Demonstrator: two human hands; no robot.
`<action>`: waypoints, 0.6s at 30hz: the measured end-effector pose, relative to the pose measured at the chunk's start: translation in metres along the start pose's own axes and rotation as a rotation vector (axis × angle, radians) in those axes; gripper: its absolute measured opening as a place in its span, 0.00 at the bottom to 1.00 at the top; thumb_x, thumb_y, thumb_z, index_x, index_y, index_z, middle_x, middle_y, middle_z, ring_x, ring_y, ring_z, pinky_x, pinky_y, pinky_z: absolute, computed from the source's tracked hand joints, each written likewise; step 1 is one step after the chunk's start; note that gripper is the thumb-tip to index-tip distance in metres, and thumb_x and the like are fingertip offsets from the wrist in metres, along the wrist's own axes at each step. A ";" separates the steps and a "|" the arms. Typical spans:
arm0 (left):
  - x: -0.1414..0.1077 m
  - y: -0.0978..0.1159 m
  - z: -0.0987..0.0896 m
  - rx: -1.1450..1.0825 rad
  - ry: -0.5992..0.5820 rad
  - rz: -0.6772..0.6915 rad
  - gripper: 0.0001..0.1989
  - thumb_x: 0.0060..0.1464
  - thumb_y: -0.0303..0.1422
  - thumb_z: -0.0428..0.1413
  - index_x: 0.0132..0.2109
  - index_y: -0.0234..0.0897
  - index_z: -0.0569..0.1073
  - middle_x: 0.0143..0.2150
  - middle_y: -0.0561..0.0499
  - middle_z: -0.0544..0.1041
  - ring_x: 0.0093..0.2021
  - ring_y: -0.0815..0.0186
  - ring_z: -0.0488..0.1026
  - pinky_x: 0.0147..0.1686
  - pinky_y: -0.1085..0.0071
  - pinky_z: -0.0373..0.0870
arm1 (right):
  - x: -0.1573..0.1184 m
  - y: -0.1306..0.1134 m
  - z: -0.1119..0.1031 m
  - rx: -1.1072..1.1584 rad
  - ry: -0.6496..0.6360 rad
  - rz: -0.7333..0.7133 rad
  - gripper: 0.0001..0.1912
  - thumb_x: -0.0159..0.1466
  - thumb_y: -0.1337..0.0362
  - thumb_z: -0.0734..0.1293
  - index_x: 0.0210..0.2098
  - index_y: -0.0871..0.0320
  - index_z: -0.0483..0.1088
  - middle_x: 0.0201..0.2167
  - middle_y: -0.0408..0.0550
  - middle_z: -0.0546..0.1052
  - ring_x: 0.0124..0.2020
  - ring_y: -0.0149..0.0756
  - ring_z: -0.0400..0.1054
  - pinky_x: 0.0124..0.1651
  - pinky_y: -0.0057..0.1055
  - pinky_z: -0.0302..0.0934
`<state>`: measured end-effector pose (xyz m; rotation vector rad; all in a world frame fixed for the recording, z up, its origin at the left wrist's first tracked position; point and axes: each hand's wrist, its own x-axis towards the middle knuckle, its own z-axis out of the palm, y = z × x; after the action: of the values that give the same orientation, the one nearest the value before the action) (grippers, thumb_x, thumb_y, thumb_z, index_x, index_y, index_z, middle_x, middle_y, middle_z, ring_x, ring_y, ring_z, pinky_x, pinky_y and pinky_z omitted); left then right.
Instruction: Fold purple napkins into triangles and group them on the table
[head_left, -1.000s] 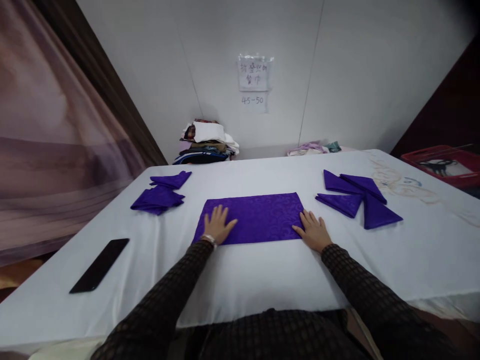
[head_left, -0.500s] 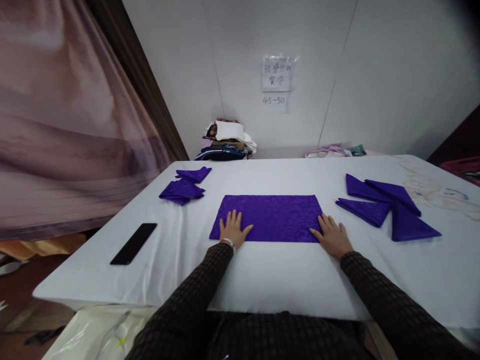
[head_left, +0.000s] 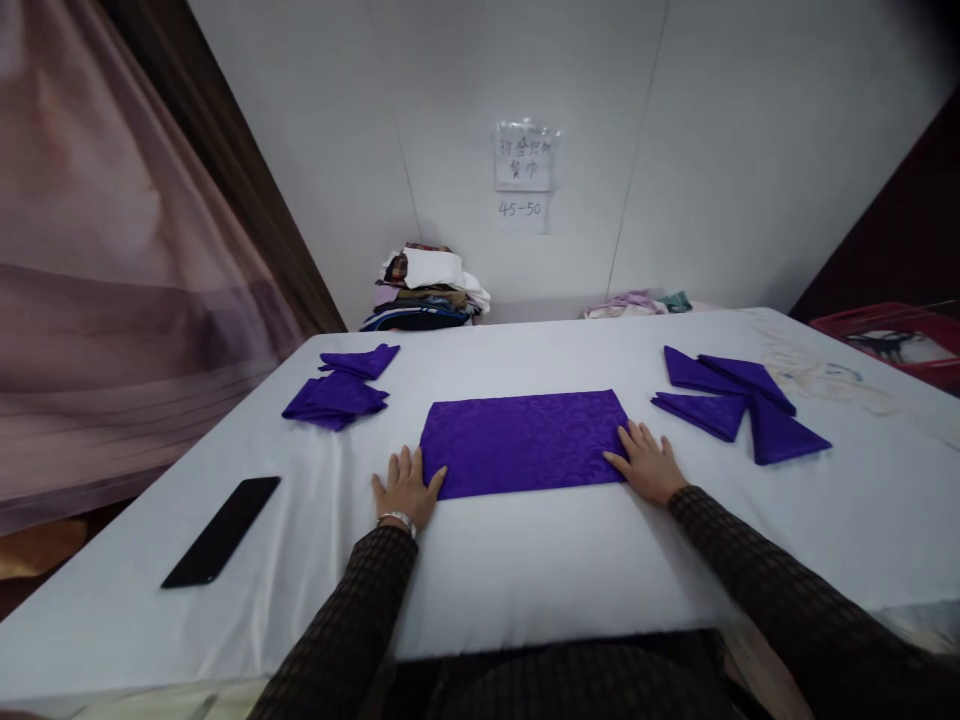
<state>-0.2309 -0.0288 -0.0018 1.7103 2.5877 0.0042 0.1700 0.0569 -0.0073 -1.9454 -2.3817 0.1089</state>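
Observation:
A purple patterned napkin (head_left: pixel 525 443), folded into a flat rectangle, lies in front of me on the white-covered table (head_left: pixel 525 570). My left hand (head_left: pixel 407 488) rests with fingers spread at its left edge, the thumb touching the near left corner and the other fingers on the tablecloth. On the opposite side my right hand (head_left: pixel 646 462) is open too, its fingertips and thumb on the napkin's right edge. Neither hand grips anything.
Several napkins folded into triangles (head_left: pixel 784 430) lie at the right. Crumpled purple napkins (head_left: pixel 334 398) are at the far left, with a black phone (head_left: pixel 223 530) nearer. Stacked clothes (head_left: pixel 424 290) stand behind the table; a red basket (head_left: pixel 892 335) is at the right.
My left hand has slid left from the napkin's surface to its left edge. The right hand stays at the right edge. The view has turned slightly.

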 end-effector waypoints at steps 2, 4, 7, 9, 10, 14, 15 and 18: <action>0.001 -0.001 0.000 0.000 -0.004 0.001 0.38 0.57 0.53 0.34 0.67 0.35 0.49 0.69 0.43 0.46 0.68 0.50 0.42 0.60 0.40 0.41 | 0.003 -0.040 -0.010 0.062 0.036 -0.108 0.40 0.64 0.40 0.47 0.65 0.62 0.49 0.67 0.57 0.45 0.68 0.50 0.34 0.64 0.56 0.31; 0.002 -0.002 0.001 -0.001 -0.010 0.001 0.38 0.57 0.53 0.35 0.67 0.36 0.49 0.69 0.43 0.45 0.68 0.50 0.41 0.60 0.40 0.41 | 0.005 -0.095 -0.016 0.148 0.017 -0.283 0.42 0.63 0.39 0.48 0.66 0.61 0.48 0.68 0.56 0.45 0.68 0.49 0.34 0.64 0.54 0.30; 0.004 -0.003 0.002 -0.002 -0.017 0.001 0.37 0.57 0.52 0.34 0.67 0.36 0.48 0.70 0.44 0.44 0.68 0.51 0.40 0.60 0.41 0.41 | 0.008 -0.170 -0.011 0.254 -0.054 -0.537 0.42 0.63 0.39 0.49 0.66 0.62 0.48 0.67 0.56 0.45 0.68 0.48 0.34 0.64 0.53 0.29; 0.004 -0.003 0.002 0.001 -0.022 0.001 0.37 0.57 0.52 0.34 0.67 0.36 0.47 0.70 0.44 0.44 0.68 0.51 0.40 0.60 0.41 0.42 | 0.010 -0.194 -0.004 0.289 -0.106 -0.616 0.42 0.63 0.39 0.49 0.66 0.63 0.47 0.67 0.57 0.46 0.68 0.47 0.34 0.64 0.53 0.29; 0.004 -0.003 0.001 0.005 -0.025 -0.001 0.37 0.57 0.52 0.34 0.67 0.36 0.47 0.70 0.44 0.44 0.68 0.51 0.40 0.60 0.41 0.42 | 0.011 -0.193 0.000 0.292 -0.126 -0.622 0.42 0.63 0.39 0.50 0.66 0.63 0.47 0.67 0.57 0.46 0.68 0.46 0.34 0.64 0.53 0.29; 0.004 -0.003 0.000 0.019 -0.035 -0.002 0.37 0.57 0.51 0.34 0.67 0.36 0.47 0.70 0.44 0.43 0.68 0.52 0.39 0.60 0.41 0.42 | 0.012 -0.126 0.004 0.231 -0.110 -0.493 0.41 0.63 0.39 0.50 0.66 0.61 0.48 0.67 0.56 0.46 0.68 0.46 0.35 0.65 0.52 0.28; 0.005 -0.003 -0.001 0.019 -0.036 -0.001 0.37 0.57 0.51 0.34 0.67 0.36 0.47 0.70 0.44 0.43 0.68 0.52 0.39 0.60 0.42 0.42 | 0.010 -0.099 0.004 0.203 -0.102 -0.429 0.41 0.63 0.39 0.50 0.66 0.60 0.48 0.67 0.55 0.46 0.68 0.46 0.34 0.64 0.52 0.28; 0.005 -0.003 0.000 0.012 -0.034 0.000 0.36 0.58 0.51 0.34 0.67 0.36 0.47 0.70 0.45 0.43 0.68 0.51 0.39 0.60 0.41 0.42 | 0.004 -0.024 0.003 0.114 -0.062 -0.181 0.39 0.64 0.41 0.48 0.66 0.60 0.47 0.68 0.53 0.46 0.68 0.46 0.35 0.64 0.52 0.30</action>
<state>-0.2352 -0.0252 -0.0017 1.6994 2.5690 -0.0406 0.1452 0.0563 -0.0080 -1.6927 -2.5160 0.2922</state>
